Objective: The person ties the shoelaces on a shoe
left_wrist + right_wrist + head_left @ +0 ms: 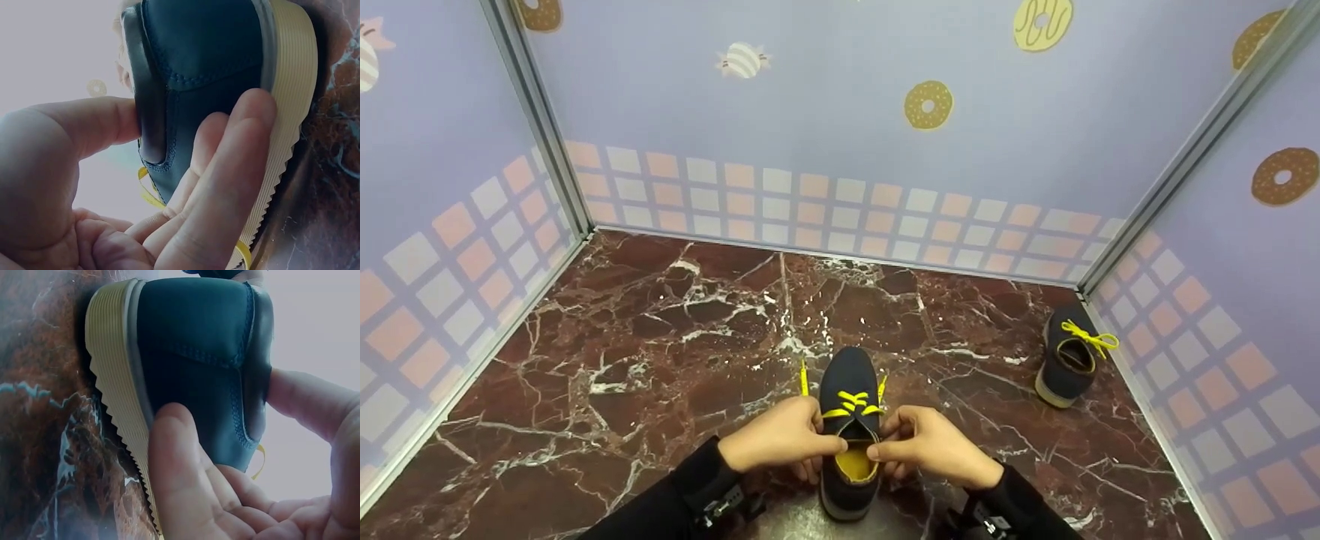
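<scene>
Marbled floor; tied shoe near wall, untied shoe gripped.

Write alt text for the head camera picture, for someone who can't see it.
A person's left grip and right grip hold the two sides of a dark shoe, its yellow lace untied, on a veined red-brown floor. Another dark shoe, its yellow lace tied in a bow, stands near the lilac, donut-printed right wall.

head: bright | floor: sheen at bottom | wrist backgrounds: overexposed
</scene>
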### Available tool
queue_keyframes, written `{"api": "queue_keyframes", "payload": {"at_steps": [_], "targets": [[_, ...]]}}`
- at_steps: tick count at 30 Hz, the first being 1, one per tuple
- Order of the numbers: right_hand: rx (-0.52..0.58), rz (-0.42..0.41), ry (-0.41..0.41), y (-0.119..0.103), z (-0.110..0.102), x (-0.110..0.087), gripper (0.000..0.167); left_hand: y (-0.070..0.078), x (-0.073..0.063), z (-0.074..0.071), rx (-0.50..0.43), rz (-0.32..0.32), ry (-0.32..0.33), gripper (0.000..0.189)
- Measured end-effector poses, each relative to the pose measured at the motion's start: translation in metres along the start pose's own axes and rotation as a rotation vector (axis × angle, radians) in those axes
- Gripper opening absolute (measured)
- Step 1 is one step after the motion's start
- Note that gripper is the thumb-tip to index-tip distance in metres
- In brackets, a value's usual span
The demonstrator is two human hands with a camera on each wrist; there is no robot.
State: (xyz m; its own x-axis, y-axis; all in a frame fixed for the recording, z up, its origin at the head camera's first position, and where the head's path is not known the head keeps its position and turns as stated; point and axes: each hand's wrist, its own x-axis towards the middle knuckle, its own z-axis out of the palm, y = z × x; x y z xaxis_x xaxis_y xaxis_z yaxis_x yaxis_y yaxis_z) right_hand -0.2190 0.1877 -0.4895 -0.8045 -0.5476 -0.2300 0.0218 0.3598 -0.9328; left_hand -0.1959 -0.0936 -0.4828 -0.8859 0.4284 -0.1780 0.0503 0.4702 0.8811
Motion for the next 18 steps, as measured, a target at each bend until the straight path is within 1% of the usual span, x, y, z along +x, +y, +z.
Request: {"api": "queue_keyframes", "payload": {"at_steps": [4,6,8,9,13,15,18], "targets": [[-0.002,-0.001,0.001,0.003,-0.003,0.002,0.035,-0.005,0.004,-0.003,0.016,0.006,0.02,0.046],[0.015,-0.003,0.005,0.005,-0.004,0.004,0.035,-0.008,0.007,-0.004,0.001,0.009,0.041,0.05],[0.06,-0.003,0.013,0.008,-0.005,0.007,0.036,-0.011,0.009,-0.004,-0.043,0.006,0.06,0.051],[0.082,-0.006,0.021,0.009,-0.005,0.008,0.037,-0.012,0.01,-0.003,-0.057,0.006,0.08,0.05],[0.105,-0.031,0.074,0.013,-0.005,0.013,0.036,-0.017,0.015,-0.003,-0.11,0.011,0.172,0.046],[0.112,-0.032,0.099,0.014,-0.004,0.016,0.035,-0.019,0.017,-0.004,-0.15,0.013,0.219,0.043],[0.148,-0.017,0.135,0.015,-0.003,0.02,0.036,-0.022,0.02,-0.003,-0.224,0.024,0.274,0.038]]}}
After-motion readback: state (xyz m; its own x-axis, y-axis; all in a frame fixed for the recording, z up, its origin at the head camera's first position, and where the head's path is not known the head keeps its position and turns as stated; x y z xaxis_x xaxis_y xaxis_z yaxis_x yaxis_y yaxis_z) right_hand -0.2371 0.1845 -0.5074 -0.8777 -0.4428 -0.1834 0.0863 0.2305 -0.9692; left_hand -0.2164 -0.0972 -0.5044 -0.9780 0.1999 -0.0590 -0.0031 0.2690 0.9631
